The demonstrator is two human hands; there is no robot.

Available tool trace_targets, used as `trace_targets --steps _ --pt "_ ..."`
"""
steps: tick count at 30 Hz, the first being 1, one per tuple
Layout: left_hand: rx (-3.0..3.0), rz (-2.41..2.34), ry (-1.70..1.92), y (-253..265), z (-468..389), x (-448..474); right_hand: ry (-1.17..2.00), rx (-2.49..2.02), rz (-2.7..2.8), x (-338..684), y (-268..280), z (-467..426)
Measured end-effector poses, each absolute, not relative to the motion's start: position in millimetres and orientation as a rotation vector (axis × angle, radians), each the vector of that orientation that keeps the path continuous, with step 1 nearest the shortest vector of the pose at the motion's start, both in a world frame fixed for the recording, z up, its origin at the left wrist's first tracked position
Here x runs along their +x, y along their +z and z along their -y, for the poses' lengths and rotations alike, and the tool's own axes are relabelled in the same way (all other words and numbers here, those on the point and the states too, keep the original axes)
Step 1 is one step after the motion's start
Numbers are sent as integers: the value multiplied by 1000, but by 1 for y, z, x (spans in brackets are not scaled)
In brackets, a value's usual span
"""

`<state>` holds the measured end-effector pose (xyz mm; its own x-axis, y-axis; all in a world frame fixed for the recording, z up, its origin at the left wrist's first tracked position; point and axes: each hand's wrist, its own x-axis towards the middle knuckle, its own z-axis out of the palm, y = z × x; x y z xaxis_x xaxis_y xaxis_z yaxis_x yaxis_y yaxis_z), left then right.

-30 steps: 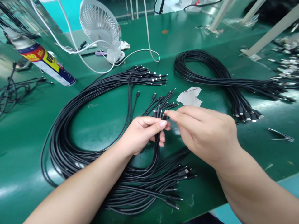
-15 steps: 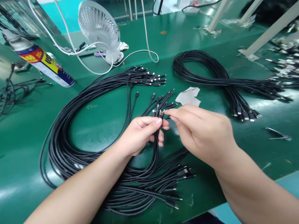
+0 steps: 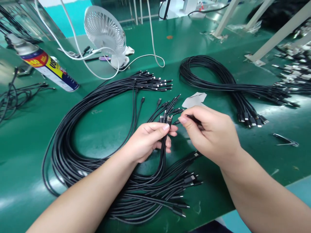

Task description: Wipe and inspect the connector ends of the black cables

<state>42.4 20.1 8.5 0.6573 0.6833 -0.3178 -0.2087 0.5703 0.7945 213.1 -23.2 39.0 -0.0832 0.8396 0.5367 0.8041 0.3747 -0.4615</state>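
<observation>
Several black USB cables (image 3: 163, 155) run upright through my left hand (image 3: 153, 137), which is closed around them just below their plugs. The thumb presses against a metal-tipped plug (image 3: 169, 119) at the top of this bunch. To the right, apart from the bunch, my right hand (image 3: 211, 132) is closed with thumb and forefinger together; what it pinches, if anything, is hidden by the fingers. Behind the hands lie more loose cable plugs (image 3: 173, 101). A large coil of black cables (image 3: 63, 136) curves around from the left, its lower ends (image 3: 179, 194) fanned out below my hands.
A second cable coil (image 3: 209, 61) lies at the back right beside a scrap of pale paper (image 3: 194, 99). Metal tweezers (image 3: 286, 140) rest on the green table (image 3: 255, 161). At the back left stand a white fan (image 3: 104, 30) and a spray can (image 3: 48, 66).
My right hand has drawn slightly away from the plugs, and its fingers have curled in more. My left hand keeps its hold on the cables. The view has shifted slightly.
</observation>
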Motion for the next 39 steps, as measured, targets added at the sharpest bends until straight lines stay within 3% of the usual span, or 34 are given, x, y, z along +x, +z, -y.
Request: trace_targets --steps 11,18,27,39 --pt "730 -812 710 11 -17 50 26 -1509 1934 212 33 25" --pt "739 -817 749 7 -17 51 -280 -1532 2119 205 30 30" --pt "802 -903 776 6 -13 56 -433 -1530 2164 202 26 29" --pt "889 -915 796 3 -13 55 -471 -1520 2194 202 25 30"
